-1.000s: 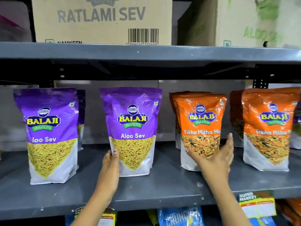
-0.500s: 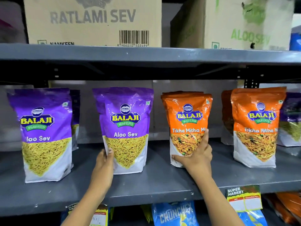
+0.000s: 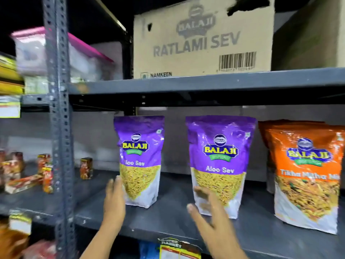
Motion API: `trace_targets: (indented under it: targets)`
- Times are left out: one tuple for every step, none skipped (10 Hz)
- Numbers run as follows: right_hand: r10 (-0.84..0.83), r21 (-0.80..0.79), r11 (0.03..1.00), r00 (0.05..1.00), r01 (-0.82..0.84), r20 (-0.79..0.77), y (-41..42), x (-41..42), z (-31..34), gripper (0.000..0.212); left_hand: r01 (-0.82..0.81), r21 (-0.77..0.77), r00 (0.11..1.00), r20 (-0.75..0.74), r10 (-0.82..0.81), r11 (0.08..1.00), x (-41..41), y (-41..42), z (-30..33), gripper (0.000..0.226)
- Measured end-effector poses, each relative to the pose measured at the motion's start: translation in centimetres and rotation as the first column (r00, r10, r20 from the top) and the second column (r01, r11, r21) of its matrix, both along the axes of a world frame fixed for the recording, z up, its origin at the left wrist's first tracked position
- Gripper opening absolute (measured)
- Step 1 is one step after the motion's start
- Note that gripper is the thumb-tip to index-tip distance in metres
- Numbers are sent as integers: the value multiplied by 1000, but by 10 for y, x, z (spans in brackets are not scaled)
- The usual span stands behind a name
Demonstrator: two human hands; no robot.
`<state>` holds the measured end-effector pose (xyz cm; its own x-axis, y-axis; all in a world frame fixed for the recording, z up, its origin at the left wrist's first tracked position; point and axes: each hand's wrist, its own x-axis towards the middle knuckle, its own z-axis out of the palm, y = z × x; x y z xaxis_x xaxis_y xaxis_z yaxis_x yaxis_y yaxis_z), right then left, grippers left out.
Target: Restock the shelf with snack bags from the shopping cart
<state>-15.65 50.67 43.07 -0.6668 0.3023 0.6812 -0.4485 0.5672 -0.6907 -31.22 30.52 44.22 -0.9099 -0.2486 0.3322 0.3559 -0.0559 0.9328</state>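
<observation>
Two purple Balaji Aloo Sev bags stand upright on the grey shelf [image 3: 168, 217]. My left hand [image 3: 113, 200] lies flat against the lower left edge of the left purple bag [image 3: 140, 146], holding nothing. My right hand [image 3: 209, 217] is blurred, with its fingers spread in front of the bottom of the second purple bag [image 3: 220, 146]; I cannot tell if it touches the bag. An orange Tikha Mitha Mix bag [image 3: 306, 174] stands at the right with more orange bags behind it. The shopping cart is out of view.
A Ratlami Sev carton [image 3: 201, 43] sits on the shelf above. A perforated steel post [image 3: 59, 128] stands at the left. Beyond it are small red boxes [image 3: 86, 168] and a pink-lidded plastic tub [image 3: 37, 53]. A price tag [image 3: 179, 249] hangs below the shelf edge.
The view has swung left. My left hand moved from the middle purple bag to the left one. My right hand left the orange bag and is now at the second purple bag.
</observation>
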Motion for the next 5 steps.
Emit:
trace_targets:
  targets:
    - [155,-17,988,955,-156,254,-34,-41,-11,57,73,-125,997,-11,-75,989,3,-4,-2,81]
    - [48,139,985,933,-103,358,-48,-51,-10,68,92,-175,996,18,-91,980,1,-5,-5,54]
    - [-22,226,973,957,-46,289,-52,-49,-12,69,75,-245,997,5,-76,967,2,-5,-4,64]
    - [18,117,993,997,-26,74,-49,-44,-12,53,-40,-345,997,-82,12,938,4,2,-6,88]
    - [-29,80,996,994,38,-104,-37,-31,-1,42,-173,-487,971,-229,66,856,15,14,-6,87]
